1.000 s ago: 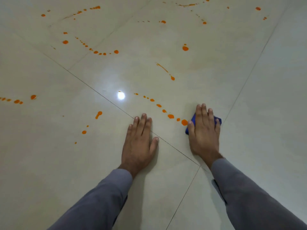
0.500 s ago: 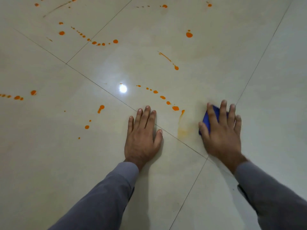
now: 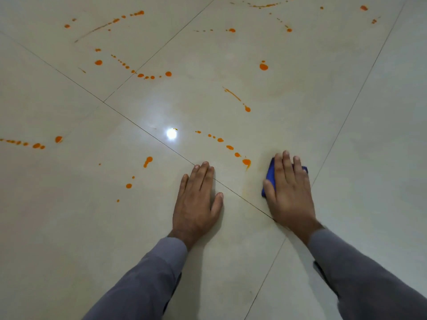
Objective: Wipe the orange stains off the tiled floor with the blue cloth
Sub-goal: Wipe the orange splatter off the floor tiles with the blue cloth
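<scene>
Tiled floor [image 3: 92,227]; right hand [image 3: 288,195] presses blue cloth [image 3: 269,179].

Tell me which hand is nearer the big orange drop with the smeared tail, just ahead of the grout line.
Right. The right hand, pressing the blue cloth, sits just right of that orange drop. The left hand lies flat on the floor, further off, below-left of it.

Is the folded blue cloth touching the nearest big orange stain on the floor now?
Apart. The head view shows bare pale tile between the folded blue cloth under the right hand and the nearest big orange stain.
</scene>
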